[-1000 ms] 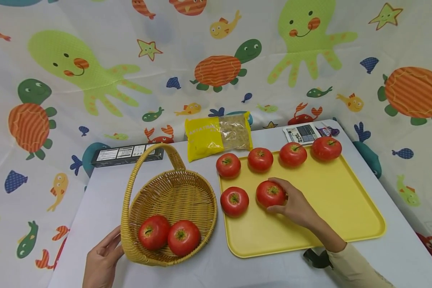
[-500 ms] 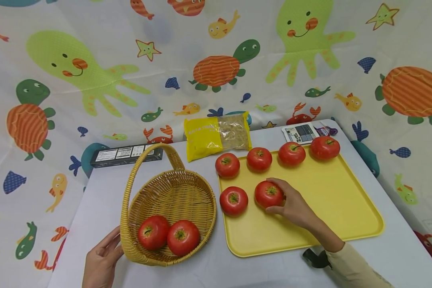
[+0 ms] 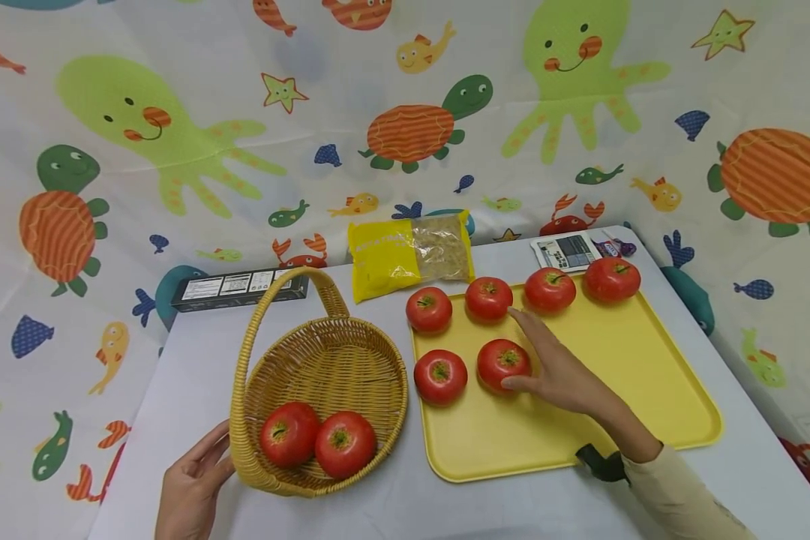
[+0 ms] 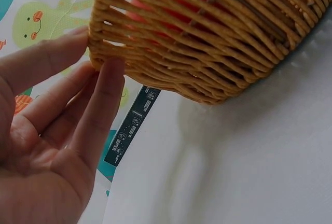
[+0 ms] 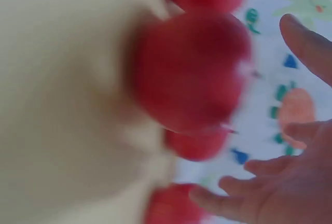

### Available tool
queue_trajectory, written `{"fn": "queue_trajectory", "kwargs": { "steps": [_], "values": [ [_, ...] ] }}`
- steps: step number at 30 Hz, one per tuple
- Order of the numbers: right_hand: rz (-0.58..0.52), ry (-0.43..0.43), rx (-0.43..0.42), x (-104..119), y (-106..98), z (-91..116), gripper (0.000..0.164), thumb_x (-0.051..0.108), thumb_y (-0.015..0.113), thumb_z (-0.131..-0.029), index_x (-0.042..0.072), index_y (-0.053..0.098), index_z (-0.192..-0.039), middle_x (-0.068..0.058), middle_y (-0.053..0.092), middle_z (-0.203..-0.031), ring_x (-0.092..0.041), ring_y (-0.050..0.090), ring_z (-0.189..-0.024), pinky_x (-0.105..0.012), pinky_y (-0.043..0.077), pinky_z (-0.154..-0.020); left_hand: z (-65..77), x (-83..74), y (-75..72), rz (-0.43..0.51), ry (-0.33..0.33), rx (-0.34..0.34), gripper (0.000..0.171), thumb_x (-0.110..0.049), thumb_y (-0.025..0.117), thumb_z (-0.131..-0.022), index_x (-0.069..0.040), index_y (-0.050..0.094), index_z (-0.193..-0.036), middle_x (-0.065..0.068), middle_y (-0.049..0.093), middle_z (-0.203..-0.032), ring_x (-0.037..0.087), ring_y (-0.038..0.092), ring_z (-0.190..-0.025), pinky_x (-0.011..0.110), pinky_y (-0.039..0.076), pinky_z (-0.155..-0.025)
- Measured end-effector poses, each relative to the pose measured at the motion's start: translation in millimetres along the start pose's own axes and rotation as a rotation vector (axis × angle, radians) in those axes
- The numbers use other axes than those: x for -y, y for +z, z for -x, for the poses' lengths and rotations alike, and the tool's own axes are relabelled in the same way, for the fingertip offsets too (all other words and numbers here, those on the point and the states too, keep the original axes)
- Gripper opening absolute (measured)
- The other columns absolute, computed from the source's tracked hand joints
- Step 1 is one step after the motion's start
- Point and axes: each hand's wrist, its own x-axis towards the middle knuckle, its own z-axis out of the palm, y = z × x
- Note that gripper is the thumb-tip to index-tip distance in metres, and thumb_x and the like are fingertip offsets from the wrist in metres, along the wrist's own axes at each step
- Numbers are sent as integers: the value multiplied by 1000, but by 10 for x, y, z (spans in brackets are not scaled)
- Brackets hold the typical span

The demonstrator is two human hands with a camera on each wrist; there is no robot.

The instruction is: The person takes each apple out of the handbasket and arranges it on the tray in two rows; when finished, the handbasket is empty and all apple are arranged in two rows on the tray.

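Note:
My left hand (image 3: 192,480) is at the left side of a wicker basket (image 3: 324,352), and in the left wrist view its fingertips (image 4: 110,73) pinch the basket's woven edge. Two red apples, one at the left (image 3: 289,435) and one beside it (image 3: 346,445), lie inside. Over the yellow tray (image 3: 621,390), my right hand (image 3: 567,379) hovers with spread fingers around the right side of an apple (image 3: 499,366). The right wrist view, somewhat blurred, shows a gap between this apple (image 5: 192,73) and the hand. Another apple (image 3: 440,377) sits to its left.
Several apples, among them one at the far right (image 3: 612,280), line the tray's back edge. Behind stand a yellow packet (image 3: 405,256), a long black box (image 3: 239,289) and a white packet (image 3: 565,251). A patterned cloth (image 3: 351,75) hangs behind the table.
My right hand has let go of the apple on the tray, its fingers spreading and drawing back slightly to the right. The apple stays on the tray. My left hand keeps its place at the basket.

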Motion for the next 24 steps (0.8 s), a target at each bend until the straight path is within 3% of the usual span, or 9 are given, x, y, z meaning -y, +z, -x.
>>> {"fn": "queue_trajectory", "kwargs": {
  "steps": [5,10,13,16,20,24],
  "values": [
    [101,-88,-36,278,-235,-174,106,36,83,-87,21,14,-166,-18,-3,-170,-44,0,-154,-80,22,-112,-5,-8,9,5,1,3,57,-1,79,-88,-13,60,-141,-25,67,-112,-11,62,-106,15,56,-91],
    [125,-216,22,693,-83,-396,103,41,81,-87,26,16,-165,-10,-2,-171,-37,-2,-156,-74,21,-117,1,-10,16,-12,-30,-20,65,-3,80,-87,-9,54,-146,-26,66,-111,-12,61,-105,15,55,-92],
    [117,-341,140,941,161,-516,99,39,80,-89,23,19,-165,-11,6,-171,-35,1,-156,-66,19,-122,5,-6,16,-29,-52,-29,69,-5,81,-87,-6,50,-149,-27,65,-110,-13,60,-104,15,55,-92],
    [98,-453,315,1150,457,-618,92,34,78,-91,20,23,-164,-12,11,-170,-33,4,-157,-57,16,-126,6,-2,12,-32,-52,-30,68,-5,81,-87,-7,51,-149,-27,65,-111,-13,60,-105,15,56,-91],
    [109,-552,540,1329,849,-726,86,25,75,-95,18,24,-164,-10,16,-169,-28,9,-157,-46,17,-128,4,-3,12,-21,-39,-31,62,-4,80,-88,-12,57,-144,-26,66,-112,-12,61,-106,15,56,-91],
    [174,-626,679,1410,1122,-799,82,16,73,-94,15,27,-162,-13,25,-167,-25,18,-155,-37,19,-127,6,-7,14,-13,-38,-27,62,-5,80,-88,-11,56,-145,-26,66,-112,-12,61,-106,15,56,-90]
  ]
}}
